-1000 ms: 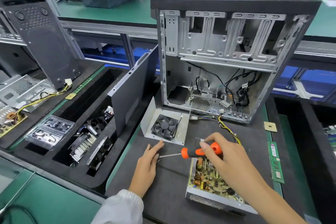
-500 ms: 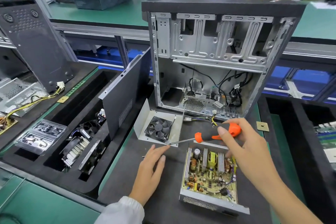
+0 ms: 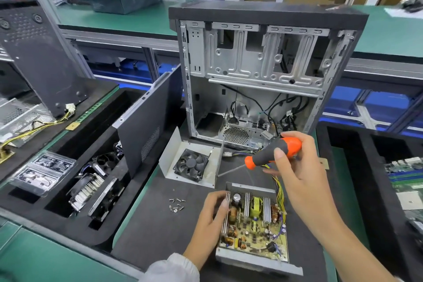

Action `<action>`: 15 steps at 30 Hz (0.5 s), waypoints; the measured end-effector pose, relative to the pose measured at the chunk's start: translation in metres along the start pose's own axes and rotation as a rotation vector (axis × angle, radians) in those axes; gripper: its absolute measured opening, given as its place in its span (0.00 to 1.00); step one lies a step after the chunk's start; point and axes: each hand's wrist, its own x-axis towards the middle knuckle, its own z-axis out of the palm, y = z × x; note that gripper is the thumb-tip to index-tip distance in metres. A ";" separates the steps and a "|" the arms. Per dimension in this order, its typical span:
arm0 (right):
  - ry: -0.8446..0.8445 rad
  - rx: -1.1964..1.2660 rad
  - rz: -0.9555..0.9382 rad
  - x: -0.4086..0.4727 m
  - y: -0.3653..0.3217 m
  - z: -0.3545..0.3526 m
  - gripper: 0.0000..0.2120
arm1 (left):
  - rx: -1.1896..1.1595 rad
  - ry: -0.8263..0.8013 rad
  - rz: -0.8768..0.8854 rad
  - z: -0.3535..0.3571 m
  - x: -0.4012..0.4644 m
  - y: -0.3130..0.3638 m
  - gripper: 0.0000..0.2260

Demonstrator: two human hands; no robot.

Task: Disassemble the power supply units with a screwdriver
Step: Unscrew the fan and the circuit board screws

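An open power supply unit [image 3: 253, 226] lies on the dark mat near me, its circuit board with coils and heat sinks bare. My left hand [image 3: 209, 220] grips its left wall. My right hand [image 3: 295, 171] holds an orange and grey screwdriver [image 3: 272, 152] above the unit's far end, its tip pointing left toward the removed cover with its fan [image 3: 191, 163]. Several loose screws [image 3: 176, 204] lie on the mat left of the unit. Yellow wires [image 3: 279, 190] run off the unit's far right corner.
An empty computer case [image 3: 263, 75] stands upright behind the unit. A dark side panel [image 3: 146, 121] leans at its left. A foam tray [image 3: 87, 181] at left holds coolers and fans. Circuit boards [image 3: 405, 181] lie in a tray at right.
My left hand left the mat, uncovering the screws, and took hold of the unit's left wall. My right hand lifted the screwdriver up and right, off the unit.
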 end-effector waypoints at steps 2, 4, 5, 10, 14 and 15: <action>-0.021 -0.060 -0.038 0.001 -0.002 0.003 0.13 | 0.011 0.025 0.007 -0.001 -0.005 -0.004 0.11; -0.055 -0.115 -0.072 0.002 -0.003 0.006 0.14 | 0.009 0.013 0.019 -0.006 -0.008 -0.007 0.12; -0.074 -0.136 -0.091 0.001 -0.004 0.008 0.14 | -0.002 0.008 0.021 -0.009 -0.008 -0.009 0.12; -0.148 -0.275 -0.194 0.000 -0.005 0.019 0.15 | -0.013 0.070 0.029 -0.020 0.006 -0.018 0.13; -0.240 -0.432 -0.272 0.001 -0.006 0.030 0.17 | 0.097 0.019 0.076 -0.017 0.010 -0.025 0.19; -0.262 -0.469 -0.283 0.003 -0.007 0.032 0.17 | 0.134 -0.001 0.098 -0.017 0.009 -0.026 0.20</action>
